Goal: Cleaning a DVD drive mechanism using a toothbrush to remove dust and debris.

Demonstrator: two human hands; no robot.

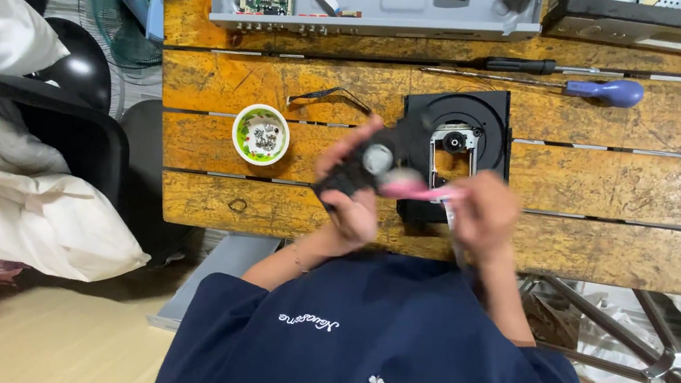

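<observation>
Over a worn wooden workbench (637,176), the left hand (351,186) clamps a black plastic drive part (379,157) while the right hand (485,214) grips a pink-handled tool (423,190) against it, beside a dismantled disc drive tray (473,134)

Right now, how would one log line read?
left hand: holds black part | right hand: holds pink tool | over wooden table

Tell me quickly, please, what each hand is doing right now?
Left hand: closed around a black plastic part.
Right hand: closed on a pink-handled tool, its tip at that part.
</observation>
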